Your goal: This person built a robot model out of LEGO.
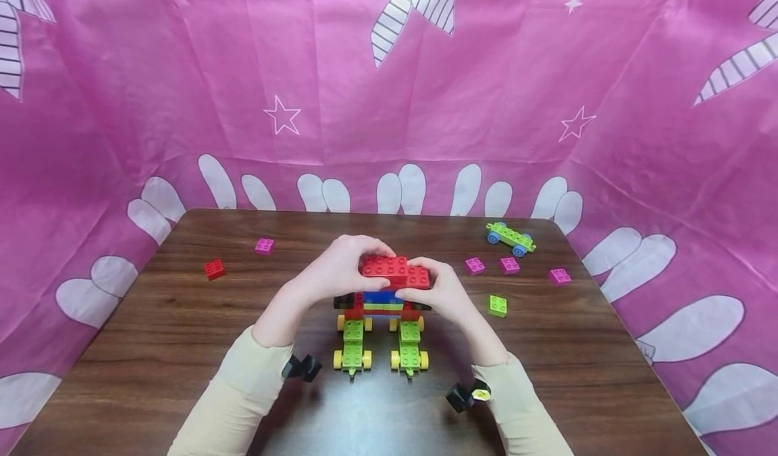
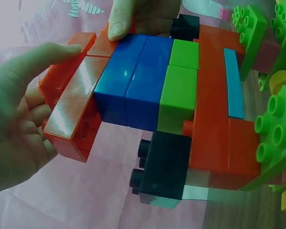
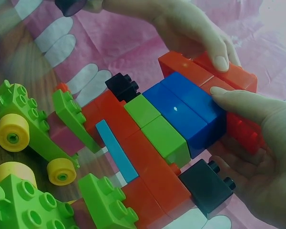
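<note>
A figure built of toy bricks stands at mid-table, its two lime wheeled bases [image 1: 352, 356] resting on yellow wheels. Red bricks, blue bricks [image 2: 133, 71] and lime bricks [image 3: 164, 138] form its body, with a black brick [image 2: 167, 164] on either side. Across the top lie red bricks [image 1: 385, 267], the left one set higher than the right in the head view. My left hand [image 1: 334, 267] grips the left top red brick, thumb at the front and fingers behind. My right hand [image 1: 442, 288] holds the right end of the red top, its thumb against the front. Palms partly hide the bricks.
Right of the figure lie a lime brick [image 1: 498, 306], several pink bricks [image 1: 475, 265] and a lime wheeled base with blue wheels [image 1: 509, 235]. To the left are a red brick [image 1: 214, 269] and a pink brick [image 1: 264, 246]. Pink cloth [image 1: 340, 125] hangs behind the wooden table [image 1: 152, 348].
</note>
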A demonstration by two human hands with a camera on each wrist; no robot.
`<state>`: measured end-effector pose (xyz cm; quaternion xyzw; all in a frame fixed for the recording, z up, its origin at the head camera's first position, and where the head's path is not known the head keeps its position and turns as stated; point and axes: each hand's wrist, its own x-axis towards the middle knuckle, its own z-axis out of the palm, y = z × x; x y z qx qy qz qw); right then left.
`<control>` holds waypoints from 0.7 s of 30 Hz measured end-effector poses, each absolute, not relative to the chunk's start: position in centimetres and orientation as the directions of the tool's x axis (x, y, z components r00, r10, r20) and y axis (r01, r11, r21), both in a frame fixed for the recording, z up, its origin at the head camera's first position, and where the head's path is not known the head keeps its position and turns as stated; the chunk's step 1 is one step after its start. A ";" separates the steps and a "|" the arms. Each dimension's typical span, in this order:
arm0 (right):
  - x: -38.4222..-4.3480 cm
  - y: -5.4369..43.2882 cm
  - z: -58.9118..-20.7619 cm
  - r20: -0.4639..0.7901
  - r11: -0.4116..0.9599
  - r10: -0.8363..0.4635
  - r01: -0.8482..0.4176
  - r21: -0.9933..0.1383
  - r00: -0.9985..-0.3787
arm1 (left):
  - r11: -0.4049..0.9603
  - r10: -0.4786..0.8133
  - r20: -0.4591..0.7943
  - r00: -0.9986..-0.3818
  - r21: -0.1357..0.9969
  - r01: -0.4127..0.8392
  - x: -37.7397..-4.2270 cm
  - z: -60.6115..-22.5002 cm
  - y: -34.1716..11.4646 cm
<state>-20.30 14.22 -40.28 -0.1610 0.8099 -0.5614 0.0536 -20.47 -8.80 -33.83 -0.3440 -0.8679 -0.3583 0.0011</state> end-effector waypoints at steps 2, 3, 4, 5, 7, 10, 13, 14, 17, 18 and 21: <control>-20.3 14.2 -40.4 0.101 0.319 -0.329 -0.211 -0.924 -0.939 | 0.495 0.602 0.261 -0.754 0.619 0.609 -20.5 -34.0 -8.8; -20.4 14.2 -40.4 0.105 0.321 -0.331 -0.216 -0.922 -0.938 | 0.490 0.605 0.265 -0.751 0.619 0.614 -20.5 -34.1 -8.8; -20.4 14.2 -40.4 0.109 0.322 -0.332 -0.221 -0.921 -0.937 | 0.485 0.607 0.270 -0.747 0.620 0.617 -20.5 -34.1 -8.7; -20.4 14.2 -40.4 0.114 0.324 -0.333 -0.227 -0.918 -0.936 | 0.480 0.608 0.275 -0.745 0.620 0.620 -20.4 -34.1 -8.7; -20.4 14.2 -40.4 0.116 0.327 -0.332 -0.229 -0.917 -0.936 | 0.477 0.609 0.286 -0.740 0.614 0.630 -20.5 -34.2 -8.7; -20.4 14.2 -40.3 0.118 0.325 -0.337 -0.233 -0.917 -0.934 | 0.480 0.610 0.301 -0.733 0.596 0.644 -20.4 -34.3 -8.7; -20.4 14.2 -40.3 0.119 0.321 -0.340 -0.234 -0.918 -0.933 | 0.476 0.613 0.317 -0.724 0.583 0.658 -20.4 -34.3 -8.7; -20.4 14.2 -40.3 0.121 0.317 -0.342 -0.236 -0.919 -0.932 | 0.472 0.614 0.321 -0.721 0.583 0.661 -20.4 -34.3 -8.6; -20.4 14.3 -40.3 0.120 0.314 -0.340 -0.233 -0.920 -0.933 | 0.462 0.614 0.326 -0.718 0.589 0.663 -20.5 -34.3 -8.6; -20.4 14.2 -40.3 0.119 0.312 -0.341 -0.232 -0.921 -0.933 | 0.462 0.612 0.326 -0.721 0.592 0.660 -20.5 -34.3 -8.5; -20.4 14.2 -40.3 0.112 0.309 -0.340 -0.224 -0.924 -0.934 | 0.468 0.605 0.322 -0.728 0.596 0.652 -20.5 -34.4 -8.5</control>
